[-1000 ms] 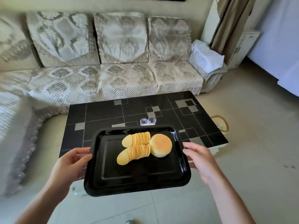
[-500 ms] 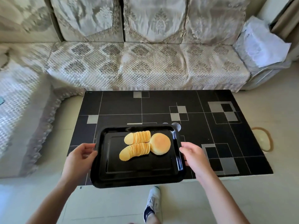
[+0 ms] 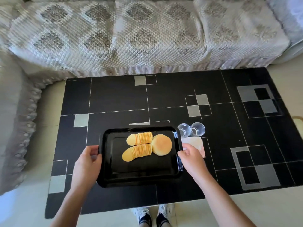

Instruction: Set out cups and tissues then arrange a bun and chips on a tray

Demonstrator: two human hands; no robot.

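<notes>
A black tray (image 3: pixel 141 175) is over the near middle of the black table (image 3: pixel 114 102); whether it rests on the table I cannot tell. On it lie two rows of yellow chips (image 3: pixel 139 145) and a round bun (image 3: pixel 161 145) touching them on the right. My left hand (image 3: pixel 87 161) grips the tray's left rim. My right hand (image 3: pixel 191 158) grips its right rim. Two clear glass cups (image 3: pixel 191 129) stand just past the tray's far right corner. A folded tissue (image 3: pixel 196 143) lies in front of them, partly under my right hand.
A quilted sofa (image 3: pixel 147 35) runs along the table's far side and wraps round on the left. My two shoes (image 3: pixel 152 216) show on the pale floor at the table's near edge. A round tan object (image 3: pixel 299 120) lies at the right frame edge.
I have stepped up to the table and the tray has come down over its near middle. The cups and tissue, mostly hidden behind the tray before, now show to its right.
</notes>
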